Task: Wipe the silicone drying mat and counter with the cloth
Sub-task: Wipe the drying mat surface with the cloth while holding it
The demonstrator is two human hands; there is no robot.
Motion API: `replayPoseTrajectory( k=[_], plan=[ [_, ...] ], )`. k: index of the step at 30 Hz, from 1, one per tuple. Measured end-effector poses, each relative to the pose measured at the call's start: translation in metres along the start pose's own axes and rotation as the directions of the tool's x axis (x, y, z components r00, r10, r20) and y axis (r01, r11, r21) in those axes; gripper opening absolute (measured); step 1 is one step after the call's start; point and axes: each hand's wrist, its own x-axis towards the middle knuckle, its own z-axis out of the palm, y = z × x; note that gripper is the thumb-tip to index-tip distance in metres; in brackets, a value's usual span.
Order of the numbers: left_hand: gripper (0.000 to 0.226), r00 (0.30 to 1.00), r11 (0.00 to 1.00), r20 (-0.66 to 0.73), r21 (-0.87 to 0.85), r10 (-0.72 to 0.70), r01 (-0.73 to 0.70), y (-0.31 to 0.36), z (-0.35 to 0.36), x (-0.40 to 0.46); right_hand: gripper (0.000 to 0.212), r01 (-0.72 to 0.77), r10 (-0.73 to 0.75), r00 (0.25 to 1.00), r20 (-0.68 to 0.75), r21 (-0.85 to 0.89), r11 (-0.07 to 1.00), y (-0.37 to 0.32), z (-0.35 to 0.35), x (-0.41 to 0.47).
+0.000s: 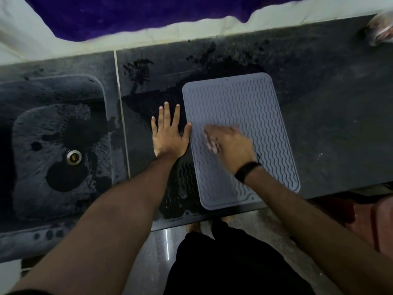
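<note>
A grey silicone drying mat (251, 116) with wavy ridges lies flat on the dark stone counter (329, 124), its near end at the counter's front edge. My left hand (170, 135) rests flat and spread on the wet counter just left of the mat, thumb touching the mat's left rim. My right hand (229, 143) lies on the mat's left half, blurred by motion, fingers pointing left; nothing shows in it. A crumpled pale cloth-like thing (380, 30) sits at the counter's far right corner, blurred.
A dark sink (32, 145) with a metal drain (73, 156) is set into the counter on the left. Dark wet patches (182, 188) lie left of and behind the mat. A pale tiled wall (148, 37) and purple fabric (127, 15) run behind.
</note>
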Motion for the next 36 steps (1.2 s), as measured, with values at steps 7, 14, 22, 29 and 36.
replayPoseTrajectory(
  k=[7,14,22,29,36],
  plan=[
    [0.073,1.0,1.0,-0.007,0.005,0.0,0.0,0.0,0.0,0.0,0.054,0.024,-0.002,0.992,0.13,-0.167,0.986,0.001,0.006,0.106],
    [0.073,1.0,1.0,-0.019,-0.002,-0.007,0.007,-0.001,0.003,0.001,0.051,0.145,-0.114,0.983,0.14,-0.231,0.962,0.006,0.023,0.016],
    [0.072,1.0,1.0,-0.026,0.006,-0.013,0.013,-0.003,0.006,0.003,0.052,0.091,-0.089,0.995,0.046,-0.055,0.994,0.004,-0.013,0.069],
    [0.072,1.0,1.0,-0.007,0.016,-0.021,0.021,-0.002,0.002,0.002,0.058,0.121,-0.085,0.978,0.188,-0.188,0.975,-0.006,0.012,0.138],
    [0.07,1.0,0.999,-0.011,0.032,-0.017,0.017,-0.003,0.004,0.002,0.05,0.213,-0.189,0.963,0.193,-0.111,0.971,0.008,0.01,0.064]
  ],
)
